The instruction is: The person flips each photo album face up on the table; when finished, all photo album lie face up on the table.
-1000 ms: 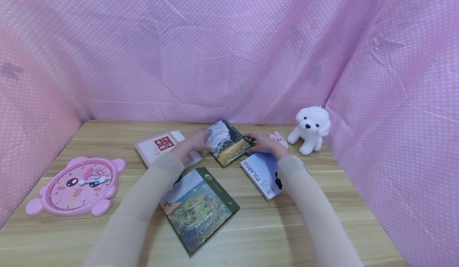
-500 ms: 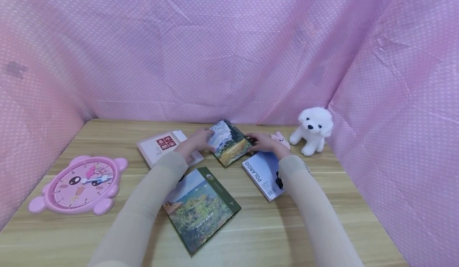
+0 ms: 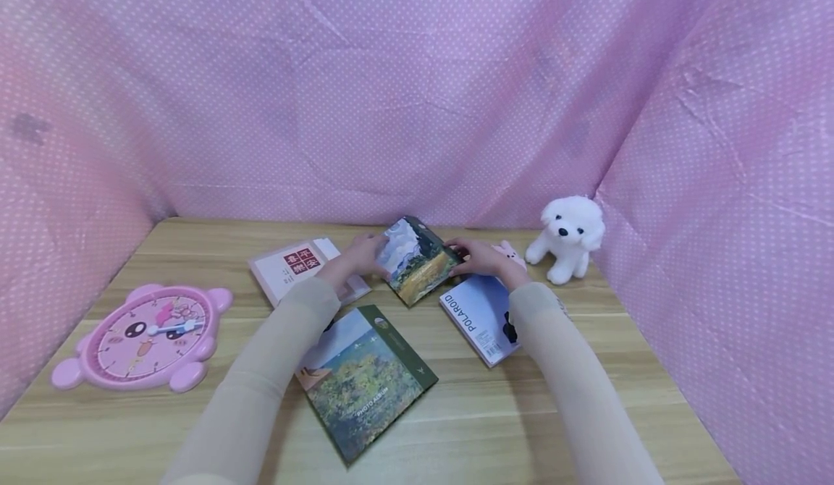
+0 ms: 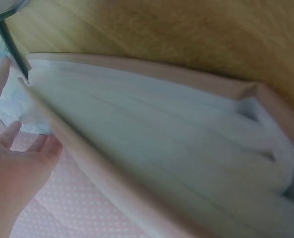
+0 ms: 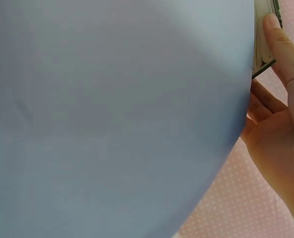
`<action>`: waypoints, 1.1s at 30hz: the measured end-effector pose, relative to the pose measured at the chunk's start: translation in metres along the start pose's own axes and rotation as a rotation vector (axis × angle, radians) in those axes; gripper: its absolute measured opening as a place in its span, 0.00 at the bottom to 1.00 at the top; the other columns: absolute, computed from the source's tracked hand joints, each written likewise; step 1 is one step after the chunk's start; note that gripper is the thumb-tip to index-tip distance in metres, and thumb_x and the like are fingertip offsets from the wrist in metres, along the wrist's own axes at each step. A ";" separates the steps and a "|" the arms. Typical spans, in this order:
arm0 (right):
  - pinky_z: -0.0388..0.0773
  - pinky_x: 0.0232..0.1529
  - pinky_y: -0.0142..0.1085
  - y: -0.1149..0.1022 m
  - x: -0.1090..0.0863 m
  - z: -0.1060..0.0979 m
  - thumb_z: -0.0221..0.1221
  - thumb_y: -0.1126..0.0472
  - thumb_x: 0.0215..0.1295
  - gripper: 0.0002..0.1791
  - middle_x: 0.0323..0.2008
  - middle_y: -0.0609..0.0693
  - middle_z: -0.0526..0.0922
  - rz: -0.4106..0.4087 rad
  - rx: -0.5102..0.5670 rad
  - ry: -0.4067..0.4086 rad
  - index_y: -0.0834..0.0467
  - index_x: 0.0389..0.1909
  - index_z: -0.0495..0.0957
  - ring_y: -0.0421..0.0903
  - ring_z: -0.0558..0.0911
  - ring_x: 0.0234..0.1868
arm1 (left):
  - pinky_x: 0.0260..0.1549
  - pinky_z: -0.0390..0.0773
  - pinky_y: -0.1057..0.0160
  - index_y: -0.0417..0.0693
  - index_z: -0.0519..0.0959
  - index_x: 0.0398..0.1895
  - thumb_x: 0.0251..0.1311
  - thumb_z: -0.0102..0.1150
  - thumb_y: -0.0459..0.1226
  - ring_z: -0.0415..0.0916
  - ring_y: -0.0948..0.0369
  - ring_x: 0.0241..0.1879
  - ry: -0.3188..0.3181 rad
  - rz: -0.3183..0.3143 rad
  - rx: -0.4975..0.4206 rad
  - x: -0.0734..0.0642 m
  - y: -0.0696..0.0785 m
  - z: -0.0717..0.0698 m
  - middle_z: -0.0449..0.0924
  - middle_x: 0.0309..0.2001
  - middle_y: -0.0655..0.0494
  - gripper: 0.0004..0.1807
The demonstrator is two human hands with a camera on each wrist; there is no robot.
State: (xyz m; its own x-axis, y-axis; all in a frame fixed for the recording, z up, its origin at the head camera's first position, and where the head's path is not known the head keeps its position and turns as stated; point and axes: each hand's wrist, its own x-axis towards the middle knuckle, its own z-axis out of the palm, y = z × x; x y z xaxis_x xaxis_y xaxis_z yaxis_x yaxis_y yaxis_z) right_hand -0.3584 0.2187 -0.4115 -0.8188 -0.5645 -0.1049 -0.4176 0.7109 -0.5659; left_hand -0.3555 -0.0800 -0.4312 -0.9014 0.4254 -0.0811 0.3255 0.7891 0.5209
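A small photo album (image 3: 417, 260) with a painted landscape cover lies at an angle near the table's back edge, between both hands. My left hand (image 3: 363, 257) holds its left edge, thumb and fingers spread along it; in the left wrist view the hand (image 4: 20, 168) reaches the pale painted cover (image 4: 25, 111). At the right edge my right hand (image 3: 483, 260) grips the album; in the right wrist view the thumb (image 5: 283, 47) lies along its page side (image 5: 262, 39). The blue-white POLAROID album (image 3: 478, 318) is below the right wrist and fills much of that wrist view.
A larger green-edged photo album (image 3: 368, 384) lies in front. A pale album with red characters (image 3: 293, 268) sits under the left forearm. A pink toy clock (image 3: 146, 336) is left; a white plush dog (image 3: 567, 235) and a small pink figure (image 3: 511, 253) stand right.
The head view has shifted slightly, moving the whole scene a little to the right. Both hands stay at the small photo album's edges, nearly still.
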 end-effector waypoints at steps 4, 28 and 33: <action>0.65 0.64 0.51 0.000 0.000 -0.001 0.67 0.57 0.55 0.38 0.58 0.63 0.73 0.010 0.000 0.011 0.56 0.66 0.64 0.59 0.71 0.61 | 0.67 0.56 0.47 0.36 0.56 0.70 0.47 0.71 0.42 0.57 0.41 0.66 -0.002 0.018 -0.072 0.002 0.000 -0.002 0.59 0.67 0.35 0.49; 0.77 0.48 0.46 -0.022 -0.003 -0.007 0.72 0.61 0.47 0.33 0.48 0.56 0.79 -0.071 0.017 0.169 0.56 0.58 0.75 0.52 0.80 0.49 | 0.69 0.53 0.50 0.33 0.49 0.71 0.53 0.67 0.42 0.50 0.44 0.70 0.049 -0.034 -0.317 -0.002 0.002 -0.016 0.50 0.71 0.36 0.49; 0.77 0.44 0.40 -0.026 -0.007 -0.005 0.72 0.60 0.47 0.33 0.48 0.53 0.79 -0.061 0.063 0.170 0.53 0.58 0.75 0.51 0.80 0.49 | 0.69 0.54 0.51 0.37 0.49 0.72 0.53 0.67 0.43 0.51 0.45 0.70 0.052 -0.019 -0.346 -0.002 0.006 -0.020 0.51 0.71 0.38 0.49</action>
State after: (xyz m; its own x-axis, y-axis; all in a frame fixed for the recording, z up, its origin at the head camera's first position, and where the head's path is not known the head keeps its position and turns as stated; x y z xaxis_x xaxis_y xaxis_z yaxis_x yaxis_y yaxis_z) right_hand -0.3439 0.2066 -0.3917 -0.8496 -0.5230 0.0679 -0.4474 0.6466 -0.6179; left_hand -0.3572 -0.0853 -0.4113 -0.9226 0.3819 -0.0547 0.2006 0.5962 0.7774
